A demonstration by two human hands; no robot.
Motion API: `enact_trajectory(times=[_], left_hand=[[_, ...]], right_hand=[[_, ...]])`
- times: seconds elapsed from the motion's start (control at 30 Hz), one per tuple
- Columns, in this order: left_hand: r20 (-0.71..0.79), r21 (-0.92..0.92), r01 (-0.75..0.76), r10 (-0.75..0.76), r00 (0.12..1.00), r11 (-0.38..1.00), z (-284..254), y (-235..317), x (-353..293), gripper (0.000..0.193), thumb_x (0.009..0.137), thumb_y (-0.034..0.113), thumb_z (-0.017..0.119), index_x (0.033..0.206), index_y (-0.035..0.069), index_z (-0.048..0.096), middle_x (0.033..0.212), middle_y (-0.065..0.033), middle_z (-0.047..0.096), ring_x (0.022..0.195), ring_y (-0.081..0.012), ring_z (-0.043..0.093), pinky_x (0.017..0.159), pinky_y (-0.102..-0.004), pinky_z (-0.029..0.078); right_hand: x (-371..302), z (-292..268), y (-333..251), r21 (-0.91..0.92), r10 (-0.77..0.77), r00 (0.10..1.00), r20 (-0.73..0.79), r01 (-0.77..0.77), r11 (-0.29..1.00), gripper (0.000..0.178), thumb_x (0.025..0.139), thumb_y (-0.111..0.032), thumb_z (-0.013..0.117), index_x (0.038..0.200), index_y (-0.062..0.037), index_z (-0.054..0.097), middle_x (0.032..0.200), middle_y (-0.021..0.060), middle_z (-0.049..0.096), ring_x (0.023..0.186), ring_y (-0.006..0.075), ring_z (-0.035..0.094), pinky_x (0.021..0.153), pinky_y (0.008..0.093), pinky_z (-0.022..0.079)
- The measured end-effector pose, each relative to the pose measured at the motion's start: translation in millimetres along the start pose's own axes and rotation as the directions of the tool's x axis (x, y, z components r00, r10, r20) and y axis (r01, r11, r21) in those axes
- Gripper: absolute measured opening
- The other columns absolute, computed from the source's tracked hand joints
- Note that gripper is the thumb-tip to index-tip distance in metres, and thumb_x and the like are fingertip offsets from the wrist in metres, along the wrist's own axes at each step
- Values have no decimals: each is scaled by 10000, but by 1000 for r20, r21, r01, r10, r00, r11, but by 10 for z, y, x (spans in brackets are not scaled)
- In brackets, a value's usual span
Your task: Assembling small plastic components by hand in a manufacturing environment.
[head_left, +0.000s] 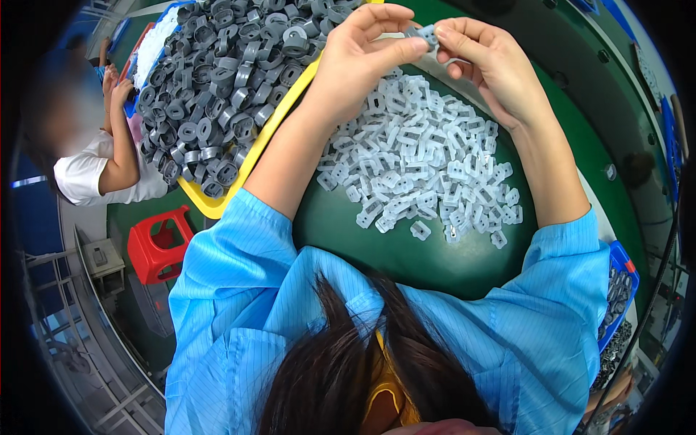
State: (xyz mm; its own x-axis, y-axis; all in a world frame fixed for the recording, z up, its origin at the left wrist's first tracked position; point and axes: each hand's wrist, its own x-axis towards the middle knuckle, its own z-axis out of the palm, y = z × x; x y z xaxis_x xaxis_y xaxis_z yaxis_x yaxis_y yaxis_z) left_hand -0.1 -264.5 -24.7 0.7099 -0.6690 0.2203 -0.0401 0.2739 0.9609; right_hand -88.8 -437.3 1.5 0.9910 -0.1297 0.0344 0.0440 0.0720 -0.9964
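Observation:
At the far edge of the green table, my left hand (360,58) and my right hand (500,69) meet with their fingertips closed. Between them they pinch a small grey plastic part (423,33), its left end in the left thumb and fingers, its right end at the right thumb and forefinger. Fingers cover much of it, so its full shape is hidden. Below the hands lies a loose heap of small translucent white plastic clips (428,156). Beside my left forearm, a yellow-rimmed tray (210,208) holds a pile of grey plastic rings (232,80).
A co-worker in a white sleeve (87,174) sits at the left, near a blue tray of white pieces (154,47). A red plastic stool (156,243) stands on the floor there. At the right, a blue bin (625,264) holds dark parts.

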Motion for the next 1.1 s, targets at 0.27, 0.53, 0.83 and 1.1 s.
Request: enact_trajectory(times=[0.27, 0.53, 0.83, 1.1], left_hand=[[216, -321, 162, -94, 972, 933, -54, 154, -11, 386, 966, 120, 529, 1320, -25, 478, 1143, -132, 615, 1020, -213, 634, 933, -324, 513], [136, -268, 113, -78, 988, 957, 28, 180, -38, 398, 973, 128, 512, 1322, -56, 458, 1148, -156, 611, 1054, -239, 627, 966, -328, 509], [161, -382, 217, -166, 973, 898, -32, 110, -14, 328, 959, 97, 550, 1274, 4, 533, 1136, -106, 633, 988, -194, 637, 888, -304, 524], [169, -131, 3, 19, 985, 991, 75, 116, -35, 264, 937, 59, 566, 1196, 29, 526, 1061, -63, 614, 926, -128, 617, 818, -259, 511]], right_hand=[[-139, 273, -290, -464, -250, 963, -101, 176, 868, 117, 863, -84, 652, 854, 23, 608, 726, 19, 598, 615, 37, 506, 541, 205, 417], [-52, 182, -13, -257, -287, 948, -140, 245, 935, 163, 918, -160, 629, 950, -3, 653, 866, -8, 633, 827, 56, 563, 767, 208, 441], [-91, 300, -224, -537, -388, 894, -223, 219, 815, 103, 853, -76, 655, 867, 22, 625, 715, 19, 604, 628, 51, 527, 588, 207, 451], [18, -141, 28, -133, -89, 996, 22, 91, 987, 171, 890, -164, 665, 980, -19, 679, 836, -10, 644, 764, 52, 572, 703, 191, 456]])
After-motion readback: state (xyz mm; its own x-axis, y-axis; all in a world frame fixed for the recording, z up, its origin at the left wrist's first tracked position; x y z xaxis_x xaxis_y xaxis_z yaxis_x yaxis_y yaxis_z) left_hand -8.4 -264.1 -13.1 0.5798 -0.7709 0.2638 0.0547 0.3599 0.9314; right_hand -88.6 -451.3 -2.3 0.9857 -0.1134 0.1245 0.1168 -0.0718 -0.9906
